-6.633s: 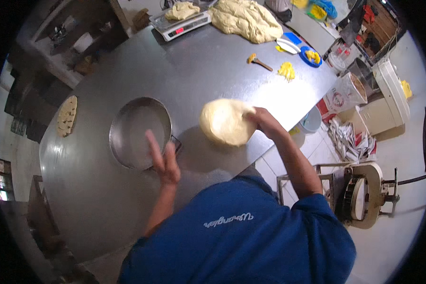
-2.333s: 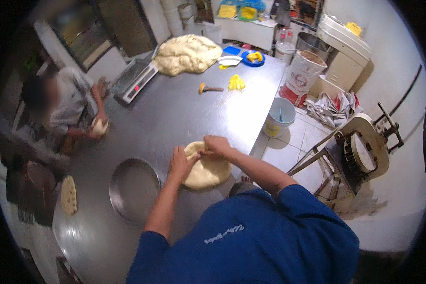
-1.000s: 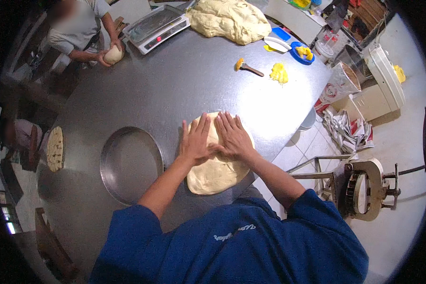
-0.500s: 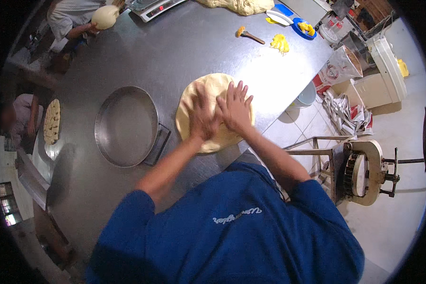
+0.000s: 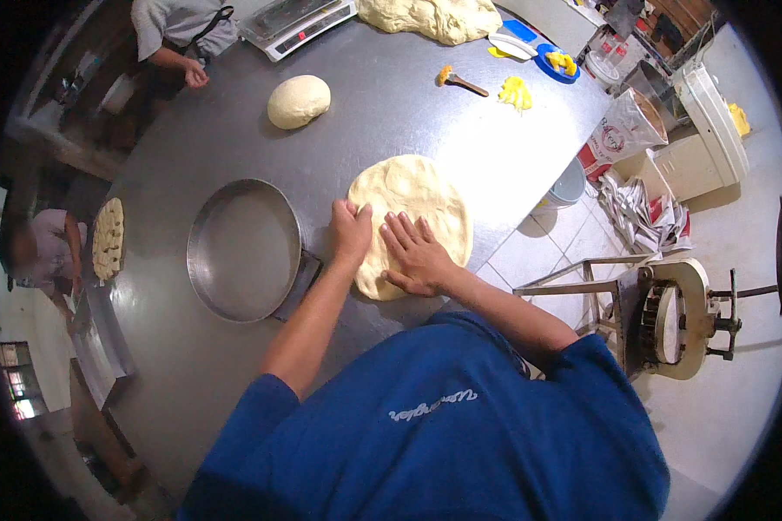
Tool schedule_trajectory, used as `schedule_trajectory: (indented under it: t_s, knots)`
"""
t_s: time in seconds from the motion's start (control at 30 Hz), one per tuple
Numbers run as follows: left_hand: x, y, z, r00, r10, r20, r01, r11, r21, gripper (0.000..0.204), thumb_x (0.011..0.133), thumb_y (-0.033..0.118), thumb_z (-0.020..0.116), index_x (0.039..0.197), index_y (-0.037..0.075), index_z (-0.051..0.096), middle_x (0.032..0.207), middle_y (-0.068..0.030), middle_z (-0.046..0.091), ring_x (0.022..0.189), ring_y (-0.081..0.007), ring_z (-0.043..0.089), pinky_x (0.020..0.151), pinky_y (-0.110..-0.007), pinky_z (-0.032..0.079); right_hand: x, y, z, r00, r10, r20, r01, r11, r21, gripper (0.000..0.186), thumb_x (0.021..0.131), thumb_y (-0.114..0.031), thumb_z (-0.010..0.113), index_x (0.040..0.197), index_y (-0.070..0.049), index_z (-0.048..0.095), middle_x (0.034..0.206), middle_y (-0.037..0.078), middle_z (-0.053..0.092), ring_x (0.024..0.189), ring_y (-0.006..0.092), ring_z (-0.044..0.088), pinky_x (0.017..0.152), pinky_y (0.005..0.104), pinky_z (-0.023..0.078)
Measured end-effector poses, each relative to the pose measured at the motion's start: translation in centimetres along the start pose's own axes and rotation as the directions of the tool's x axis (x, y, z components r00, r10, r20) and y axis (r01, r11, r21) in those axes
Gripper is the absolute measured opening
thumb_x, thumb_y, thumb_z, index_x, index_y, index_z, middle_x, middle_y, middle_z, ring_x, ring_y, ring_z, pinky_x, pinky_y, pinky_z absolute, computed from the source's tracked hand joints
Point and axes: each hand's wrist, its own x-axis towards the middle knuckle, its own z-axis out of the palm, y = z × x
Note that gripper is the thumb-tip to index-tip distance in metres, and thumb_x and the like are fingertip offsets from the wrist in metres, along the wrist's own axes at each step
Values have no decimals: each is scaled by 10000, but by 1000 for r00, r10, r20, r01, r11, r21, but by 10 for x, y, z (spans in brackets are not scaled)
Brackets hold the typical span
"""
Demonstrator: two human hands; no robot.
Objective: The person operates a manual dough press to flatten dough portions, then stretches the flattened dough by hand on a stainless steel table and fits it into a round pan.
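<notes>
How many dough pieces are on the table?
4: the flattened round under the right hand, left hand at its edge; the ball beyond the pan; the large mass beside the scale; the dimpled oblong at far left. More may hide past the top edge.

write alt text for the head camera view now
A person in a blue shirt works at a flattened round of dough on a metal table, left hand curled at its left edge, right hand spread on top. A round pan lies to the left; farther back sits a dough ball, with a co-worker's hand beyond.
</notes>
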Motion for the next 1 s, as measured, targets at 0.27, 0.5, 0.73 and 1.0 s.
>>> schedule_trajectory:
  t_s: [0.27,0.5,0.73,1.0]
  knots:
    - [38,59,-27,731,677,91,-594,564,573,690,992,406,622,1502,-21,438,1533,-254,494,1364,-445,512,1160,-572,328,46,44,-42,976,212,-51,-216,974,-70,800,989,-421,503,1569,99,319,1660,296,287,1555,467,243,1240,649,213]
    - [33,53,13,744,533,403,-653,452,608,981,978,747,407,1660,62,240,1742,-164,164,1535,-452,300,1261,-655,67,71,94,-8,994,97,49,-90,987,-134,831,1001,-507,464,1654,-47,235,1737,196,160,1602,398,163,1275,613,139]
    - [32,49,5,768,461,445,-634,448,630,877,983,726,428,1669,202,270,1744,-108,195,1530,-482,287,1240,-702,40,51,107,-15,895,411,-175,-416,909,11,670,1032,-425,493,1609,-104,379,1699,213,265,1586,436,182,1262,649,113]
    - [12,-2,-7,849,526,55,-434,634,640,715,1043,420,501,1651,104,298,1730,-198,191,1482,-554,307,1226,-713,82,-2,36,15,754,512,-411,-197,774,602,673,1064,-341,486,1626,-16,308,1699,268,227,1598,375,198,1296,476,159]
